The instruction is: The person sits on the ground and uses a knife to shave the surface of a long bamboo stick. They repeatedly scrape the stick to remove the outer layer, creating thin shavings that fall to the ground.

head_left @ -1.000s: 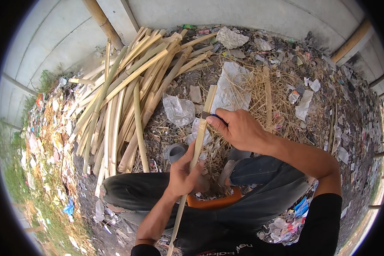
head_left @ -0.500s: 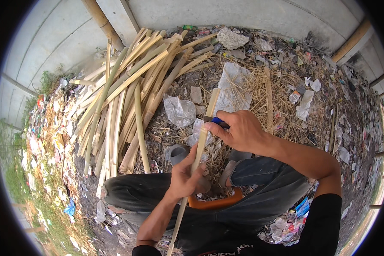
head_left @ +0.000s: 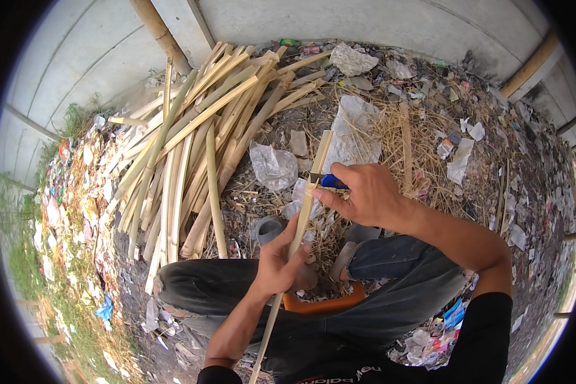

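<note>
Here, a seated person works a wooden strip (head_left: 308, 208) with both bare hands. The strip slants across the middle of the view, from the lower edge between the legs up to a free end that overlaps the edge of a pale sheet (head_left: 351, 121) on the ground. The left hand (head_left: 276, 265) is closed around the strip below its upper part, the thumb lying along one side. The right hand (head_left: 372, 195) grips the blue handle of a knife (head_left: 331, 182), whose dark blade lies across the strip above the left hand; the right thumb is close to the strip just below the blade, but whether it touches cannot be told.

To the left, a large pile of strips (head_left: 195, 150) lies criss-crossed near a grey wall (head_left: 365, 22). Between the pile and the pale sheet is a crumpled clear plastic bag (head_left: 273, 166). Right of the sheet, a flat stick (head_left: 406, 147) rests among dry straw (head_left: 385, 131). A pale rock (head_left: 353, 59) sits near the wall. An orange object (head_left: 326, 305), partly hidden, shows between the dark trousers (head_left: 201, 276). Scattered litter (head_left: 459, 160) covers the ground.
</note>
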